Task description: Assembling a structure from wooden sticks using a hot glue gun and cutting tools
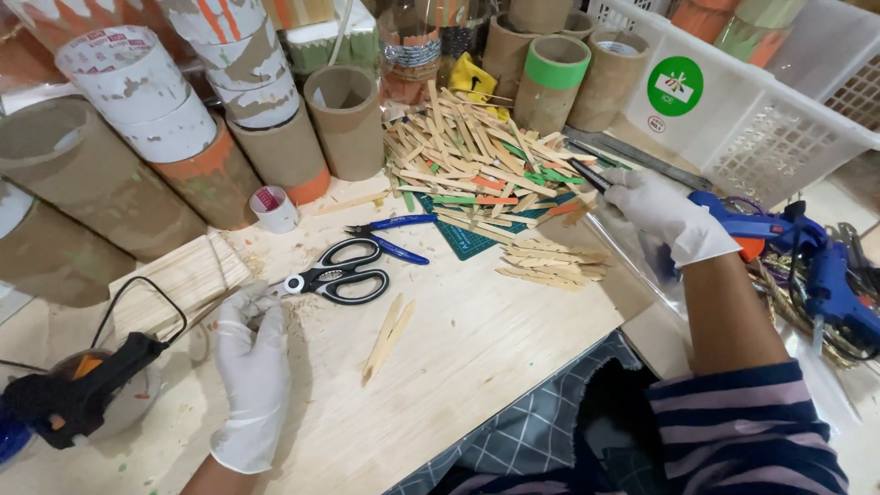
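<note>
Pile of wooden sticks [477,160] at desk [477,339] far edge, on green cutting mat [458,240]. Right hand [655,215], gloved, pinches a dark thin tool [587,174] at the pile's right side. Left hand [249,344], gloved, fingers curled on a thin stick [197,316] near left edge. Black scissors [335,273] between them; blue glue gun [825,266] right.

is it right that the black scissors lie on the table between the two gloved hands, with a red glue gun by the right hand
Not quite: the head view shows the glue gun by the right hand is blue, not red. The black scissors do lie on the table between it and the left hand.
</note>
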